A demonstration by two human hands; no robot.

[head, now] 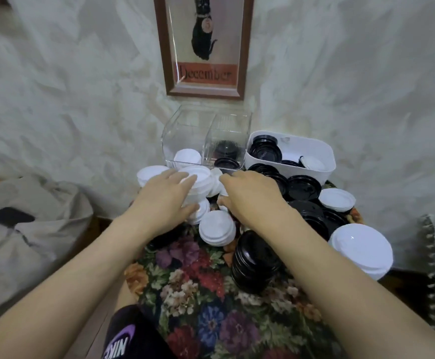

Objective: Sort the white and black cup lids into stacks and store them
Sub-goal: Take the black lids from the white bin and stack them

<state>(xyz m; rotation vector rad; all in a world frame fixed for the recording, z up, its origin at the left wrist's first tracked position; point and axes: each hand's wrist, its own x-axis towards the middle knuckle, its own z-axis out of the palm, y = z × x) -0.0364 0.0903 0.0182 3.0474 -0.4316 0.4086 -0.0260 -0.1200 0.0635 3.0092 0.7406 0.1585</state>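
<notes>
Head view: both hands work at twelve o'clock on the floral cloth [198, 294], just before the clear divided bin [182, 130]. The left hand [164, 200] spans a tall white stack [198, 177], with its fingers laid over the top lid and its thumb against the near side, so it appears to hold the stack. The right hand [250, 198] curls downward beside it, at small white lids between the two hands. Its fingertips are hidden, so I cannot tell whether it grips anything.

These lids look like thin, light, smooth plastic that nests loosely. A tall stack should flex and shear apart if tilted, so the safer hold is probably round the rims near the base, kept upright.

Single lids are too tightly nested to count. On the cloth I count about six white piles, among them a central white pile [217, 230] and a large white pile [361, 250] at three o'clock. There are at least four black piles, the nearest being the front black stack [255, 263]. The bin holds one white pile in its left compartment and two black piles in its right. The white tub [325, 174] at one o'clock holds mixed lids.
</notes>
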